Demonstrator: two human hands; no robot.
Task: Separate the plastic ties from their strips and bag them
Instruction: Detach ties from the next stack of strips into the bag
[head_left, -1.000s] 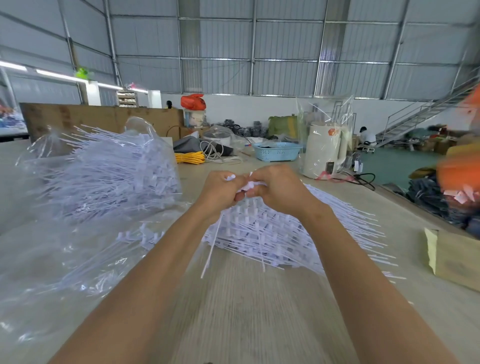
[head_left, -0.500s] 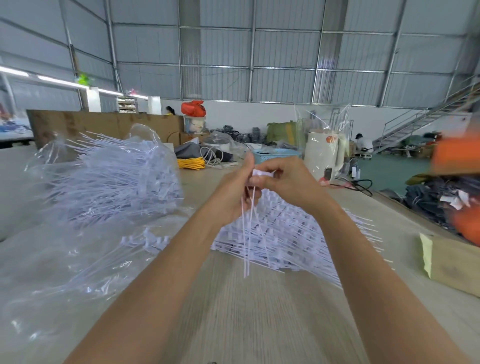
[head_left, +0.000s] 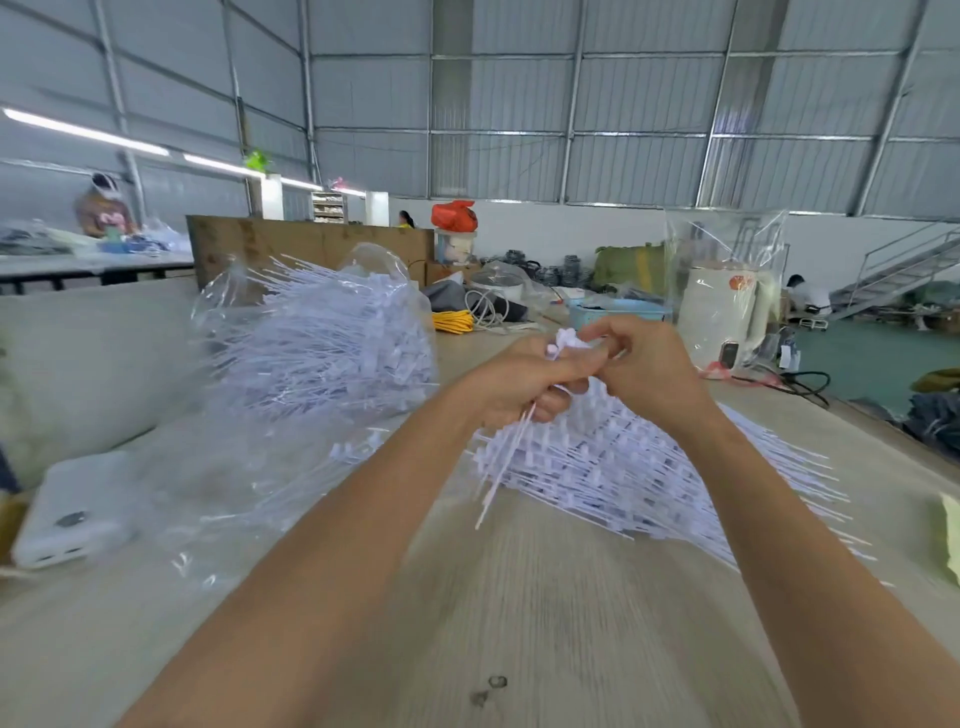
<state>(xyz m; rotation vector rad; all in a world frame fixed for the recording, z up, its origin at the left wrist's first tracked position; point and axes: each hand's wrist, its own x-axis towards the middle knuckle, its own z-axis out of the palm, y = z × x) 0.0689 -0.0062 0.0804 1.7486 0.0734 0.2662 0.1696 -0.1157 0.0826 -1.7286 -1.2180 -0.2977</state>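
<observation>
Wooden table (head_left: 545, 613); both hands, left (head_left: 511, 382), right (head_left: 641, 366), pinch white ties (head_left: 506, 449); no legible writing.

Motion blur softens the left hand (head_left: 524, 382) and right hand (head_left: 641, 371), so where their fingertips meet on the small white plastic tie heads (head_left: 567, 340) cannot be resolved. Both forearms are cut off by the bottom edge. The white plastic box (head_left: 72, 514) left of the left hand is smeared and unidentifiable.
</observation>
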